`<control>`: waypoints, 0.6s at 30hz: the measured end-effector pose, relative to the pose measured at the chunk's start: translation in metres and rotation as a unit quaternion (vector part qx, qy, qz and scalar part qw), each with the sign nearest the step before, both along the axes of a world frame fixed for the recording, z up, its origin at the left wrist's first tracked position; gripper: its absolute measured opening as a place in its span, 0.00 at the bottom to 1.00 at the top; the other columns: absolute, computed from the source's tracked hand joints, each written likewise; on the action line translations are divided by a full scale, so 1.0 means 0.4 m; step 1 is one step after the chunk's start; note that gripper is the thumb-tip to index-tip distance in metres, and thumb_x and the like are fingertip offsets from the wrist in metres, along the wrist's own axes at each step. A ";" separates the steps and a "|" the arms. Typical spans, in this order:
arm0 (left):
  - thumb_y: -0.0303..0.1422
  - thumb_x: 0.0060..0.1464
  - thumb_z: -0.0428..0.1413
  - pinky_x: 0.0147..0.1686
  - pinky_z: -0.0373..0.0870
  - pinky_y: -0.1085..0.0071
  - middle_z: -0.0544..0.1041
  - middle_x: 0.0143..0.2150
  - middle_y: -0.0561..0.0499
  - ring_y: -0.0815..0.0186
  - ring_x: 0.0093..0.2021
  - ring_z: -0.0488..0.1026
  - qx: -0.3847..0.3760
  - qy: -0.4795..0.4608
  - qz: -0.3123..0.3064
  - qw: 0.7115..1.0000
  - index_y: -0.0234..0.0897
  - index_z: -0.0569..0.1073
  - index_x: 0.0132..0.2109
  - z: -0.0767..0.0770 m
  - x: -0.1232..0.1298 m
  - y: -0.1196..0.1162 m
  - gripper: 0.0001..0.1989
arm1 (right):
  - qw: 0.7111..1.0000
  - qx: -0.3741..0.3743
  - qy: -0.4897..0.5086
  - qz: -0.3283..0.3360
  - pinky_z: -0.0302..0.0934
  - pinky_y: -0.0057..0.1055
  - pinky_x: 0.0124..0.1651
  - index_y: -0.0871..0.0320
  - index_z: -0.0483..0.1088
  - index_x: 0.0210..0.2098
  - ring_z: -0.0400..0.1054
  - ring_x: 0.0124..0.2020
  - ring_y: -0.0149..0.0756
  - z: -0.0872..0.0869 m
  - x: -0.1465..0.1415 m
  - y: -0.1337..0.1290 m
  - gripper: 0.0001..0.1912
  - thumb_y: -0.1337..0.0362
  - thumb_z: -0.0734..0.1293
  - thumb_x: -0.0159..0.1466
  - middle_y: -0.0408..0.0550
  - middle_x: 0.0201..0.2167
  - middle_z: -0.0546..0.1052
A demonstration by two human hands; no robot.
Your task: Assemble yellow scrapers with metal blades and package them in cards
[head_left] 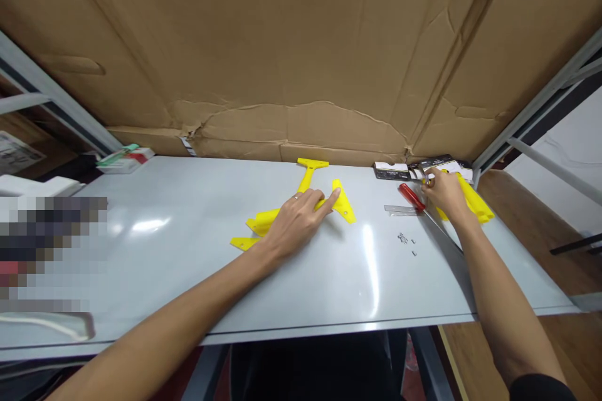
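Observation:
My left hand (301,216) is closed around the handle of a yellow scraper (345,202), its flat head sticking out to the right. Around that hand lie more yellow scraper parts: a T-shaped one (313,164) behind it, and others (242,243) partly hidden on its left. At the right, my right hand (446,191) has its fingers pinched together in front of black-and-white packets (446,166); what they hold is too small to make out. Yellow pieces (476,202) lie beside and partly behind its wrist. A red-handled screwdriver (411,197) rests just left of this hand.
Thin flat blades (399,208) lie by the screwdriver, with several small screws (403,238) nearer me. Cardboard (291,62) walls off the table's back. Metal frame bars (545,100) rise at both sides. A small box (125,160) stands at the back left of the grey table (188,276).

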State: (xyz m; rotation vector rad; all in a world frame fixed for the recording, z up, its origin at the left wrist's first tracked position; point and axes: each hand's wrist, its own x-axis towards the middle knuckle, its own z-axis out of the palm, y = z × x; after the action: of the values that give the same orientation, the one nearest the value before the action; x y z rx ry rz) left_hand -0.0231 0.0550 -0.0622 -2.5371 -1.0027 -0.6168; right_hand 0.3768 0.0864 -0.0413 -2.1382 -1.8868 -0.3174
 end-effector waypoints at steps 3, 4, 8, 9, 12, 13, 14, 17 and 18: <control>0.22 0.67 0.47 0.36 0.72 0.64 0.77 0.41 0.44 0.59 0.37 0.74 0.018 -0.001 -0.033 0.999 0.41 0.67 0.66 -0.007 0.005 -0.014 0.24 | 1.000 0.010 -0.009 -0.029 0.60 0.37 0.42 0.66 0.76 0.50 0.74 0.40 0.51 -0.010 -0.024 -0.004 0.18 0.68 0.63 0.63 0.65 0.39 0.80; 0.21 0.66 0.47 0.35 0.71 0.65 0.77 0.40 0.45 0.59 0.36 0.73 0.024 -0.004 -0.041 0.999 0.40 0.67 0.66 -0.010 0.008 -0.018 0.24 | 0.999 0.013 -0.011 -0.029 0.60 0.38 0.42 0.66 0.76 0.51 0.74 0.41 0.51 -0.005 -0.036 -0.007 0.19 0.68 0.62 0.64 0.67 0.42 0.79; 0.19 0.65 0.49 0.30 0.69 0.66 0.76 0.38 0.47 0.61 0.32 0.72 0.046 -0.002 -0.064 0.997 0.36 0.68 0.63 -0.015 0.018 -0.026 0.23 | 0.997 -0.032 0.001 0.068 0.60 0.33 0.43 0.58 0.79 0.45 0.74 0.40 0.43 0.030 -0.081 -0.025 0.14 0.64 0.63 0.67 0.57 0.43 0.81; 0.19 0.65 0.49 0.30 0.69 0.67 0.76 0.37 0.47 0.62 0.32 0.72 0.047 0.003 -0.070 0.996 0.35 0.69 0.62 -0.016 0.019 -0.027 0.22 | 0.992 -0.066 0.009 0.111 0.60 0.31 0.41 0.56 0.80 0.43 0.74 0.38 0.41 0.035 -0.088 -0.029 0.13 0.62 0.64 0.66 0.52 0.40 0.81; 0.20 0.66 0.49 0.28 0.68 0.67 0.76 0.36 0.48 0.62 0.30 0.71 0.044 0.016 -0.089 0.995 0.34 0.71 0.60 -0.017 0.020 -0.030 0.19 | 0.964 -0.165 0.027 0.205 0.59 0.30 0.39 0.53 0.81 0.42 0.73 0.37 0.40 0.030 -0.098 -0.032 0.11 0.60 0.70 0.62 0.48 0.39 0.82; 0.21 0.66 0.50 0.28 0.68 0.67 0.76 0.35 0.48 0.62 0.30 0.71 0.043 0.017 -0.096 0.994 0.33 0.71 0.60 -0.017 0.020 -0.032 0.18 | 0.958 -0.186 0.030 0.217 0.58 0.31 0.39 0.53 0.81 0.43 0.73 0.39 0.42 0.023 -0.098 -0.030 0.12 0.61 0.71 0.61 0.49 0.41 0.82; 0.21 0.66 0.50 0.28 0.68 0.67 0.76 0.35 0.48 0.63 0.30 0.71 0.043 0.017 -0.101 0.994 0.33 0.71 0.59 -0.017 0.021 -0.034 0.17 | 0.954 -0.198 0.031 0.221 0.58 0.32 0.40 0.54 0.80 0.44 0.73 0.41 0.43 0.015 -0.096 -0.027 0.12 0.62 0.72 0.60 0.50 0.43 0.82; 0.19 0.66 0.49 0.28 0.69 0.67 0.77 0.36 0.48 0.63 0.31 0.72 0.047 0.004 -0.109 0.993 0.34 0.71 0.59 -0.015 0.022 -0.042 0.18 | 0.949 -0.217 0.039 0.224 0.58 0.31 0.40 0.56 0.79 0.40 0.73 0.40 0.41 -0.006 -0.090 -0.017 0.10 0.67 0.72 0.58 0.50 0.42 0.81; 0.19 0.66 0.49 0.29 0.69 0.67 0.78 0.36 0.48 0.63 0.31 0.73 0.051 -0.003 -0.112 0.992 0.34 0.71 0.59 -0.015 0.023 -0.045 0.18 | 0.948 -0.221 0.045 0.225 0.58 0.31 0.40 0.56 0.78 0.39 0.73 0.39 0.40 -0.009 -0.088 -0.015 0.09 0.67 0.71 0.58 0.49 0.41 0.81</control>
State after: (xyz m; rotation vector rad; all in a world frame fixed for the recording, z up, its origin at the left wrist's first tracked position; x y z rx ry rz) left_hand -0.0141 0.0369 -0.0681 -2.5778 -0.6734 -0.7181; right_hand 0.3416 0.0803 -0.0450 -1.8244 -2.4894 0.3221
